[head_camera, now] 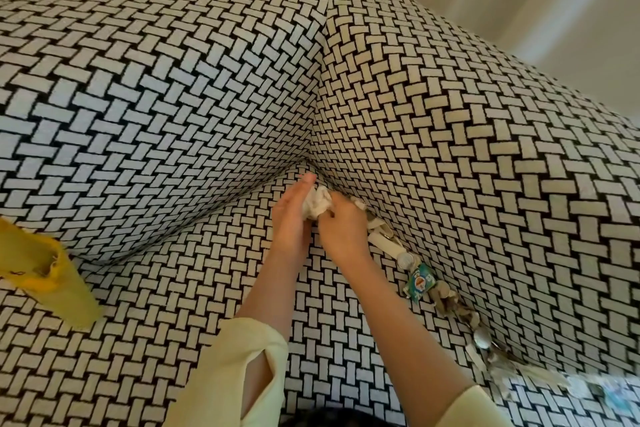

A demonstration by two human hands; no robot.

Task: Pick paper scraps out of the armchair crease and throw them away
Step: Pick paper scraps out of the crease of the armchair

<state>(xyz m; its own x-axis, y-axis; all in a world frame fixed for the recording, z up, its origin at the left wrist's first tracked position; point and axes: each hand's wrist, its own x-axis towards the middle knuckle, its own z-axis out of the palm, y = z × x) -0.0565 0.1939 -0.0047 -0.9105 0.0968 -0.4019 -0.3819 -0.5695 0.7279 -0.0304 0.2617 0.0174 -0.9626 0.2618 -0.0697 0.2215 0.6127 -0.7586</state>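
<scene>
A crumpled white paper wad [316, 202] sits between my two hands near the inner corner of the black-and-white woven armchair [173, 80]. My left hand [292, 215] is cupped with its fingers straight, and the wad rests against its palm. My right hand [341, 222] pinches the wad from the right side. More scraps [381, 239] lie along the crease [446, 302] between seat and right arm: white strips, a small blue printed wrapper [419, 282], brownish bits and shiny foil pieces.
A yellow cloth item [45, 274] lies on the seat at the left edge. The crease litter continues down to the lower right, where it blurs. Pale wall and floor show behind the chair.
</scene>
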